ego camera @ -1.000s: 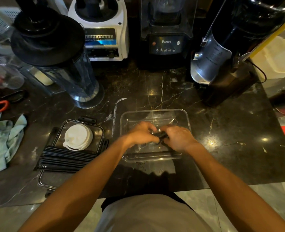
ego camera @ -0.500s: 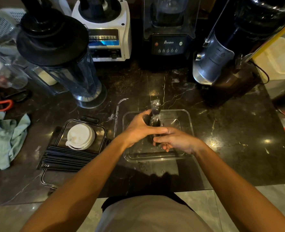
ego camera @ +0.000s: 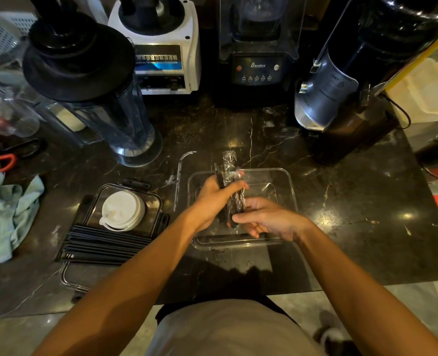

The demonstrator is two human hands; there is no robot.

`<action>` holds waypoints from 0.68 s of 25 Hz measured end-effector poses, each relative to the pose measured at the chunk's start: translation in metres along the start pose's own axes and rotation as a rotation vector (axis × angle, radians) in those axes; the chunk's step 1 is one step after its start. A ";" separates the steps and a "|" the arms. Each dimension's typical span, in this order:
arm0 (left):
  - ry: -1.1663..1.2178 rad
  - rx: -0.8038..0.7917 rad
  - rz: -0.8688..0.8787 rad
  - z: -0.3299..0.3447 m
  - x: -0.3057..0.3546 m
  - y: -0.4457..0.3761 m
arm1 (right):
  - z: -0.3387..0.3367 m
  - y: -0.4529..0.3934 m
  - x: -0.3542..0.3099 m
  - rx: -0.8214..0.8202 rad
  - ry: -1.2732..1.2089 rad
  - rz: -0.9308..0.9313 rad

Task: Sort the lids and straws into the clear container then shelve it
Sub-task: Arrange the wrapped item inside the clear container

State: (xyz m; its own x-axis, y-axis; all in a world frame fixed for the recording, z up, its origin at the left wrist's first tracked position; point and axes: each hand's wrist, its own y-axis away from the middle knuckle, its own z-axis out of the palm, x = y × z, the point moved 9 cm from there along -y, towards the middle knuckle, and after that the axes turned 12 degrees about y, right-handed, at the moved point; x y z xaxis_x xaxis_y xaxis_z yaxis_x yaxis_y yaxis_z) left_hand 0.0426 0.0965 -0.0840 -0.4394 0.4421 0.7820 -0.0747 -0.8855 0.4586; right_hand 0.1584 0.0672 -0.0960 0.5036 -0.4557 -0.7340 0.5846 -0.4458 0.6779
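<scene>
Head view of a dark marble tabletop [ego camera: 354, 214]. The clear container [ego camera: 287, 186] stands open at the centre, near the front edge. Above it, both hands hold a bundle of black straws [ego camera: 232, 199] in crinkled clear wrap, the bundle pointing away from the person, its far end beyond the container's back rim. The left hand [ego camera: 214, 201] grips the bundle's middle, fingers curled round it and thumb across the top. The right hand [ego camera: 266, 219] supports the near end from the right, its fingers loosely curled about the straws. To the left, a stack of white lids [ego camera: 122, 210] sits on a clear latch-lid tray [ego camera: 153, 201]; a row of black straws [ego camera: 102, 246] lies across the tray's near part. A loose strip of clear plastic [ego camera: 180, 176] lies between tray and container. Blenders [ego camera: 161, 47] and a grinder [ego camera: 341, 93] line the back; a pale green cloth [ego camera: 4, 211] lies far left.
</scene>
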 end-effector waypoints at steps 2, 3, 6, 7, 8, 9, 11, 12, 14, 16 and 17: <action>0.245 0.026 -0.052 -0.002 0.000 -0.001 | -0.010 0.008 -0.001 0.073 0.083 0.010; 0.359 0.045 -0.060 -0.003 0.003 -0.002 | -0.016 0.012 -0.002 0.136 0.118 0.013; 0.595 0.080 -0.079 -0.004 0.010 -0.004 | -0.028 0.016 0.000 0.368 -0.071 -0.034; 0.634 0.087 -0.089 -0.003 0.011 -0.004 | -0.029 0.014 0.003 0.436 -0.223 -0.044; 0.657 0.095 -0.101 -0.002 0.011 -0.004 | -0.028 0.010 0.009 0.480 -0.388 -0.045; 0.671 0.100 -0.112 0.000 0.011 -0.004 | -0.024 0.006 0.012 0.487 -0.552 -0.039; 0.695 0.089 -0.119 0.006 0.011 -0.003 | -0.011 -0.005 0.012 0.420 -0.874 -0.021; 0.706 0.082 -0.121 0.010 0.011 -0.002 | -0.004 -0.008 0.007 0.378 -1.013 -0.035; 0.722 0.076 -0.130 0.017 0.006 0.000 | 0.006 -0.009 -0.002 0.373 -1.188 -0.046; 0.736 0.047 -0.158 0.027 -0.002 0.003 | 0.009 -0.007 -0.004 0.480 -1.271 -0.008; 0.742 0.024 -0.176 0.032 -0.007 0.005 | 0.009 -0.004 -0.005 0.545 -1.290 0.011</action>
State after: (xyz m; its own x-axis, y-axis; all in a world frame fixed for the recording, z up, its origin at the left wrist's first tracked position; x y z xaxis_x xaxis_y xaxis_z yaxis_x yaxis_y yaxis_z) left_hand 0.0737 0.0936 -0.0738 -0.9101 0.3565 0.2115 -0.1833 -0.8038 0.5660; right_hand 0.1475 0.0642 -0.0945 -0.6002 -0.7064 -0.3752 0.1171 -0.5417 0.8324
